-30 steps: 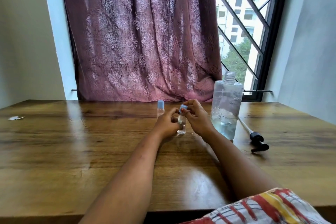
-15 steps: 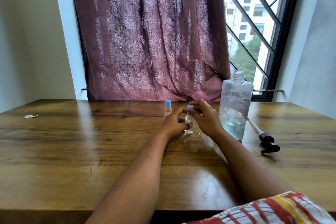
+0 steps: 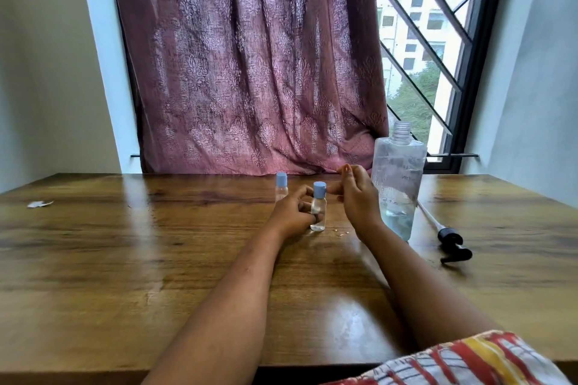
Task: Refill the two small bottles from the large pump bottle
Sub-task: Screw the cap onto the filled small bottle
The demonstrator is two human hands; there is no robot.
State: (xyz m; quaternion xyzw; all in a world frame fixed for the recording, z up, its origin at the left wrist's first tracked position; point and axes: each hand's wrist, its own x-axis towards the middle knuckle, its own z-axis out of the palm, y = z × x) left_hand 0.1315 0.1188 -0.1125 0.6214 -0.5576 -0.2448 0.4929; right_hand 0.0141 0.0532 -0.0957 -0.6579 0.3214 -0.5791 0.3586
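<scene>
Large pump bottle (image 3: 398, 184): stood uncapped on the table (image 3: 156, 259), clear liquid in its lower part only; pump (image 3: 452, 241) laid flat at its 4 o'clock.
Near small bottle (image 3: 318, 211): blue-capped, upright at the large bottle's 9 o'clock; fill level could not be told.
Far small bottle (image 3: 281, 187): blue-capped, at the near one's 11 o'clock.
Left hand (image 3: 291, 212): fingers curled round the near small bottle.
Right hand (image 3: 356, 197): raised at the cap's 3 o'clock, fingers loosely bent, nothing gripped.

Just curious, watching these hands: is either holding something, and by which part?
The left hand grips the nearer small bottle by its clear body, below the blue cap. The right hand holds nothing.
</scene>
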